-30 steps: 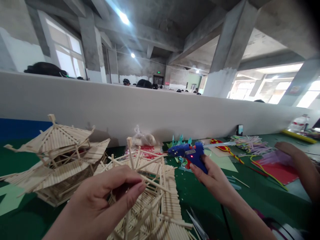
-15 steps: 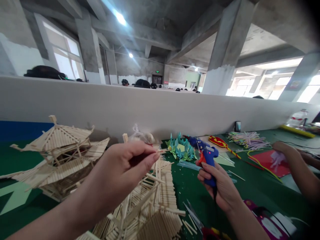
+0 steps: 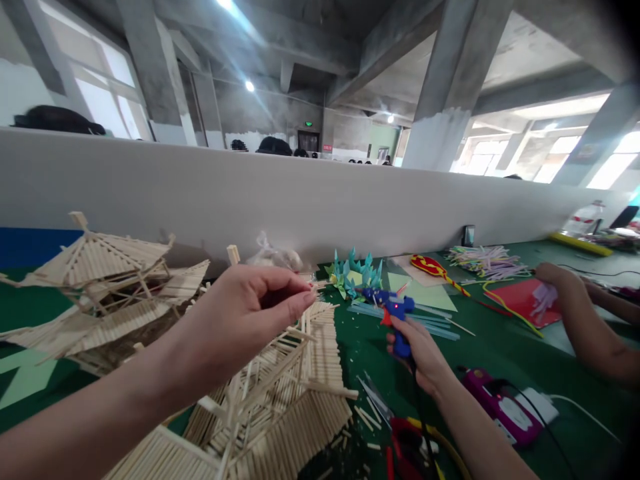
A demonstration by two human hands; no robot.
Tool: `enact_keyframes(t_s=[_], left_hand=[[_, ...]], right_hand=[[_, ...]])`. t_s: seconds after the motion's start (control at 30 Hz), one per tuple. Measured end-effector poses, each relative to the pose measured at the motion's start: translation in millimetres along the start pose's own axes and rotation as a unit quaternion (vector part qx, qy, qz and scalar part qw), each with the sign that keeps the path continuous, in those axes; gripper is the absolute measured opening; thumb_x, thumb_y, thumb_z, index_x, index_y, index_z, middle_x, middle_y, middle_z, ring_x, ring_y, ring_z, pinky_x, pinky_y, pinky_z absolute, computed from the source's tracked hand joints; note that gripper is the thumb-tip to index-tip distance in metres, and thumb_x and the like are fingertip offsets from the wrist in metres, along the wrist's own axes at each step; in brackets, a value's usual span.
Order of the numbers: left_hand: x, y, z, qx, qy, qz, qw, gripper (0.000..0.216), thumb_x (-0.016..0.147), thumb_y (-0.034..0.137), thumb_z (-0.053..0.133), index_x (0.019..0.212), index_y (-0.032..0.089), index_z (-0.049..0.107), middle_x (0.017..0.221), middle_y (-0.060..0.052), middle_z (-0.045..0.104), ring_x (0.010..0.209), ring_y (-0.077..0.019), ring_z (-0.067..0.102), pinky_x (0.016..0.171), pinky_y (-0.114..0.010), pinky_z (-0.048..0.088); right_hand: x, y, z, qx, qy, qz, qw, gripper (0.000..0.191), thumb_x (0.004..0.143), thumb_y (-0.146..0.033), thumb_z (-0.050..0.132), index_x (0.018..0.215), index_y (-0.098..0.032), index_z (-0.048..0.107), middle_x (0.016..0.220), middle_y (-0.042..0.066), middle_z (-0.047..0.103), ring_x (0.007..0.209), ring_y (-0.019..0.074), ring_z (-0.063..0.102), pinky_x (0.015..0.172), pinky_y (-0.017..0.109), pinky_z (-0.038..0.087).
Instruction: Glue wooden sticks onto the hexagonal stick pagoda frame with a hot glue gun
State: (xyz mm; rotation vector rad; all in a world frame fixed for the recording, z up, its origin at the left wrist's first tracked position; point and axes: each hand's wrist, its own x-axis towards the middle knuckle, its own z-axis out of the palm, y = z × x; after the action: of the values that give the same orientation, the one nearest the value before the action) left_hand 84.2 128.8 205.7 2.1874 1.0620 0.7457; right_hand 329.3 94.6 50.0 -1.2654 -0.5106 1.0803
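Note:
My left hand (image 3: 255, 307) is closed in a pinch above a wooden stick model (image 3: 280, 393). A short pale wooden stick (image 3: 324, 285) shows at its fingertips, mostly hidden by them. In my right hand (image 3: 417, 350) is a blue glue gun (image 3: 397, 313) with a red trigger and a small red light. Its nozzle points left, apart from the left fingertips, toward a teal folded-paper plant (image 3: 353, 273). To the left stands a second stick model, a tiered pavilion (image 3: 107, 267), partly behind my left forearm.
Scissors (image 3: 377, 400), stick offcuts (image 3: 367, 417) and red-handled pliers (image 3: 407, 440) lie near my right forearm. Clear glue sticks (image 3: 425, 323) are beyond the gun. A purple power strip (image 3: 503, 407) sits right. Another person's hand (image 3: 557, 280) is at far right. A white partition (image 3: 300, 200) backs the table.
The view has tipped down and shifted slightly. My right hand has lowered the glue gun and turned its nozzle more level. My left hand keeps its pinch.

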Motion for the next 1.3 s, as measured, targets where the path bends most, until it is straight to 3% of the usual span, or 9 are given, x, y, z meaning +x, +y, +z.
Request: enact_keyframes(t_s=[0.17, 0.3, 0.43, 0.53, 0.7, 0.8, 1.0, 1.1, 1.3], left_hand=[[-14.8, -5.6, -7.8, -0.013, 0.035, 0.040, 0.999, 0.010, 0.073, 0.031, 0.060, 0.070, 0.025, 0.067, 0.061, 0.006, 0.065, 0.056, -0.0085, 0.056, 0.051, -0.012, 0.042], [-24.2, -10.0, -12.5, -0.024, 0.039, 0.060, 0.997, 0.009, 0.074, 0.030, 0.059, 0.071, 0.025, 0.067, 0.060, 0.006, 0.063, 0.054, -0.0079, 0.052, 0.046, -0.011, 0.040], [-30.9, -14.0, -13.5, -0.018, 0.032, 0.042, 0.998, 0.012, 0.075, 0.030, 0.057, 0.068, 0.025, 0.066, 0.058, 0.005, 0.060, 0.053, -0.0083, 0.051, 0.046, -0.013, 0.041], [-32.3, -14.7, -6.1, -0.026, 0.014, 0.039, 0.999, 0.014, 0.076, 0.029, 0.056, 0.067, 0.023, 0.065, 0.057, 0.005, 0.058, 0.052, -0.0088, 0.050, 0.046, -0.015, 0.041], [-31.8, -13.1, 10.9, -0.031, -0.024, 0.088, 0.995, 0.021, 0.079, 0.026, 0.049, 0.064, 0.019, 0.063, 0.056, 0.002, 0.055, 0.053, -0.0097, 0.051, 0.047, -0.018, 0.040], [-30.9, -14.0, 12.6, -0.016, -0.048, 0.100, 0.994, 0.025, 0.082, 0.026, 0.045, 0.067, 0.018, 0.064, 0.057, 0.001, 0.056, 0.053, -0.0103, 0.050, 0.047, -0.019, 0.039], [-29.0, -20.2, 9.1, -0.008, -0.040, 0.104, 0.994, 0.026, 0.081, 0.025, 0.045, 0.067, 0.017, 0.065, 0.055, 0.002, 0.055, 0.051, -0.0104, 0.049, 0.046, -0.020, 0.038], [-26.6, -25.5, 7.6, -0.007, -0.035, 0.084, 0.996, 0.026, 0.082, 0.025, 0.044, 0.067, 0.018, 0.064, 0.056, 0.001, 0.057, 0.053, -0.0112, 0.051, 0.048, -0.020, 0.040], [-29.5, -43.2, 9.3, 0.007, 0.086, 0.168, 0.982, 0.014, 0.078, 0.019, 0.051, 0.080, 0.023, 0.064, 0.069, 0.000, 0.065, 0.059, -0.0124, 0.058, 0.051, -0.021, 0.044]], right_hand=[[28.5, 47.0, -20.8, -0.156, -0.007, 0.088, 0.984, 0.019, 0.088, -0.029, 0.049, 0.083, -0.012, 0.056, 0.066, -0.004, 0.055, 0.047, 0.0052, 0.050, 0.044, 0.019, 0.043], [37.0, 58.7, -26.1, -0.268, -0.011, 0.054, 0.962, 0.020, 0.087, -0.030, 0.050, 0.083, -0.012, 0.057, 0.071, -0.002, 0.058, 0.054, 0.0073, 0.054, 0.050, 0.022, 0.046], [21.7, 27.8, -26.9, -0.354, 0.035, -0.079, 0.931, 0.008, 0.072, -0.020, 0.066, 0.068, -0.015, 0.059, 0.070, 0.001, 0.058, 0.070, 0.0161, 0.056, 0.063, 0.028, 0.044], [-14.9, -13.4, -4.6, -0.370, 0.029, -0.188, 0.909, 0.020, 0.071, -0.026, 0.066, 0.091, -0.023, 0.063, 0.089, 0.003, 0.060, 0.085, 0.0201, 0.055, 0.074, 0.031, 0.042], [-81.8, -57.0, 60.5, -0.277, -0.211, -0.427, 0.835, 0.026, 0.079, -0.020, 0.058, 0.102, -0.033, 0.060, 0.084, -0.002, 0.059, 0.073, 0.0124, 0.056, 0.064, 0.024, 0.046], [-91.4, -59.2, 82.4, -0.224, -0.264, -0.438, 0.830, 0.026, 0.078, -0.015, 0.059, 0.096, -0.034, 0.063, 0.079, -0.002, 0.058, 0.069, 0.0107, 0.054, 0.059, 0.022, 0.045], [-78.8, -56.5, 96.7, -0.184, -0.291, -0.361, 0.867, 0.002, 0.076, -0.021, 0.061, 0.075, -0.023, 0.060, 0.070, -0.002, 0.053, 0.063, 0.0106, 0.048, 0.055, 0.023, 0.039], [-71.7, -60.7, 105.4, -0.208, -0.294, -0.342, 0.868, 0.009, 0.080, -0.026, 0.055, 0.073, -0.021, 0.054, 0.069, -0.002, 0.049, 0.063, 0.0103, 0.044, 0.056, 0.023, 0.037], [-17.6, -65.7, 119.8, -0.310, -0.236, -0.367, 0.845, 0.014, 0.085, -0.029, 0.046, 0.076, -0.020, 0.051, 0.064, -0.004, 0.044, 0.056, 0.0096, 0.038, 0.051, 0.023, 0.031]])
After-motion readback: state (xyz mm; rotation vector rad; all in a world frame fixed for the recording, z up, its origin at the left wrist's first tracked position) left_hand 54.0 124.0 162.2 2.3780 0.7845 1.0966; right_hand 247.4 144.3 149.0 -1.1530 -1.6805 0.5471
